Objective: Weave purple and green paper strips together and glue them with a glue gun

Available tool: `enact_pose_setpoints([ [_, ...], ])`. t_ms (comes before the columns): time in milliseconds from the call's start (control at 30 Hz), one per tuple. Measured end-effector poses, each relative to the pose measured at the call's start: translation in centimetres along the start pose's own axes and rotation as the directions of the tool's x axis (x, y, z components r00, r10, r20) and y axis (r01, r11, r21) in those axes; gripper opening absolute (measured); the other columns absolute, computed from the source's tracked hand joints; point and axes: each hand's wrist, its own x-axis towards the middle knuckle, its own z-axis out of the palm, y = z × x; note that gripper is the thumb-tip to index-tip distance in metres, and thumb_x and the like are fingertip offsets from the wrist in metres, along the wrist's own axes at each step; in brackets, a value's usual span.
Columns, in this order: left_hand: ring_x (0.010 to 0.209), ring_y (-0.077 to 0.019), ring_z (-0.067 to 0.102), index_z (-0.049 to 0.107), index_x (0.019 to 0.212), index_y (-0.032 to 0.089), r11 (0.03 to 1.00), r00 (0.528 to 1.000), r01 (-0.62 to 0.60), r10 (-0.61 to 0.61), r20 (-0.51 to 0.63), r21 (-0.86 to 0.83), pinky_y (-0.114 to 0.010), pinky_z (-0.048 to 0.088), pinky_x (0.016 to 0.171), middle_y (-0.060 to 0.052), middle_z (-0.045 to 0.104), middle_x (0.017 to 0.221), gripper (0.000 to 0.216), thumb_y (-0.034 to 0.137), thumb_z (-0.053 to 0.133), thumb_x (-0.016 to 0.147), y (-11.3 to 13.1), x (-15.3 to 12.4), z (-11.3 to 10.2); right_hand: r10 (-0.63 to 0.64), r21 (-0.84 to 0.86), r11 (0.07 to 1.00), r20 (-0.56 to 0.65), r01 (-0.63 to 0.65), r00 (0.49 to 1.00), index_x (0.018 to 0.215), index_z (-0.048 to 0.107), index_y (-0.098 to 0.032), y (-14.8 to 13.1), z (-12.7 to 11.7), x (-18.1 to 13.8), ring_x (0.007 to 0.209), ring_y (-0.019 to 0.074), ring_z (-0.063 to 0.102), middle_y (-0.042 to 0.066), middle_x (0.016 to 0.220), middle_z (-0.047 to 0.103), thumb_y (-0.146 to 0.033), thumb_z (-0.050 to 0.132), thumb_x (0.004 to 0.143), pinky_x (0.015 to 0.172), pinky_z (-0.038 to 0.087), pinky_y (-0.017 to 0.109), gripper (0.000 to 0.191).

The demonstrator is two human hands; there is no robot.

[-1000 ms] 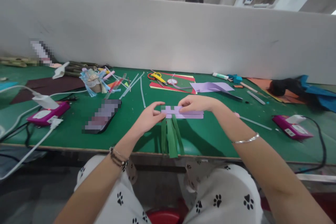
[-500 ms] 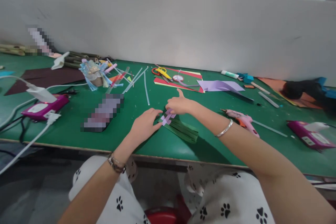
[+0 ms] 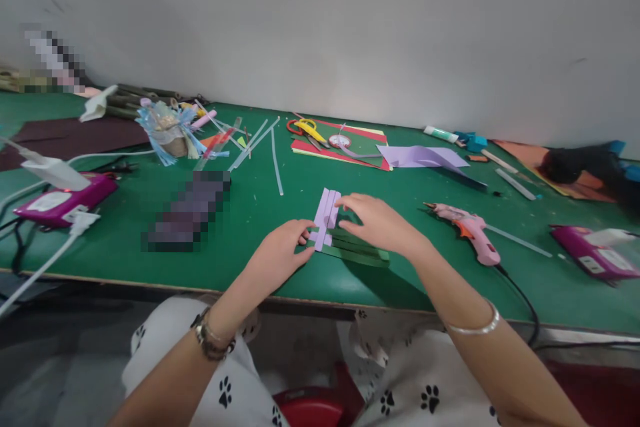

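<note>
Purple paper strips [image 3: 325,215] lie slanted across the left end of a green paper piece [image 3: 363,255] cut into long slits. From the left, my left hand [image 3: 280,250] holds the lower ends of the strips, thumb and curled fingers on either side of them. My right hand [image 3: 383,223] reaches over the green paper. Its index finger and thumb are at the right edge of the purple strips, near their upper part; the exact grip there is hard to see. Part of the green paper is hidden under my right hand.
A pink glue gun [image 3: 467,230] lies right, its cord over the table edge. Scissors [image 3: 307,130], a tape roll [image 3: 340,141] and purple paper [image 3: 425,157] lie behind. Glue sticks [image 3: 255,143] are back left. Magenta power strips [image 3: 70,200] sit at both sides.
My right hand has moved right and opened from its pointing shape. The purple strips now show longer, reaching farther up the table. My view has tilted slightly down.
</note>
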Motion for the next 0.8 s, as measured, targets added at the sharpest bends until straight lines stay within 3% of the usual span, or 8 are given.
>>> enact_pose_setpoints([
  [100, 0.084, -0.0184, 0.059, 0.054, 0.107, 0.014, 0.998, 0.999, -0.032, 0.031, 0.008, 0.054, -0.031, 0.049, 0.075, -0.006, 0.062, 0.094, 0.031, 0.014, 0.057, 0.076, 0.3, -0.3, 0.3, 0.002, 0.013, 1.000, -0.001, -0.002, 1.000, 0.108, 0.053, -0.018, 0.3, 1.6, -1.5, 0.100, 0.0249, 0.052, 0.010, 0.106, 0.059, -0.021, 0.055, 0.077, 0.080, 0.040, 0.038, 0.031],
  [233, 0.099, -0.0254, 0.054, 0.053, 0.110, 0.015, 0.955, 0.989, -0.138, 0.149, -0.023, 0.261, -0.039, 0.046, 0.082, -0.010, 0.056, 0.111, 0.037, 0.025, 0.061, 0.076, 0.0, 0.1, 0.5, -0.027, 0.059, 0.998, -0.035, 0.029, 0.999, 0.111, 0.050, -0.020, 0.5, 3.1, -2.3, 0.100, 0.0236, 0.051, 0.008, 0.109, 0.058, -0.021, 0.055, 0.077, 0.083, 0.038, 0.039, 0.034],
  [400, 0.104, -0.0235, 0.050, 0.049, 0.117, 0.013, 0.906, 0.953, -0.304, 0.291, 0.087, 0.294, -0.037, 0.041, 0.089, -0.011, 0.055, 0.117, 0.039, 0.028, 0.054, 0.082, -0.6, 0.8, 0.4, -0.029, 0.065, 0.997, -0.081, 0.034, 0.996, 0.111, 0.050, -0.022, 0.4, 3.6, -3.3, 0.102, 0.0232, 0.051, 0.008, 0.111, 0.057, -0.027, 0.047, 0.083, 0.090, 0.030, 0.045, 0.029],
  [567, 0.105, -0.0242, 0.049, 0.050, 0.117, 0.014, 0.893, 0.951, -0.309, 0.284, 0.122, 0.327, -0.037, 0.039, 0.089, -0.010, 0.055, 0.118, 0.037, 0.032, 0.050, 0.084, -0.5, 1.0, 0.4, -0.037, 0.074, 0.996, -0.106, 0.045, 0.994, 0.110, 0.053, -0.024, 0.4, 3.8, -4.1, 0.100, 0.0244, 0.052, 0.008, 0.109, 0.058, -0.034, 0.043, 0.084, 0.085, 0.031, 0.042, 0.029],
  [800, 0.104, -0.0239, 0.049, 0.052, 0.116, 0.012, 0.889, 0.956, -0.292, 0.262, 0.133, 0.353, -0.037, 0.040, 0.089, -0.010, 0.056, 0.117, 0.037, 0.032, 0.051, 0.084, -0.3, 1.0, 0.3, 0.064, 0.173, 0.984, -0.163, -0.035, 0.984, 0.095, 0.058, -0.024, 0.4, 4.1, -3.9, 0.088, 0.0192, 0.057, 0.004, 0.095, 0.063, -0.017, 0.043, 0.083, 0.083, 0.027, 0.039, 0.021],
])
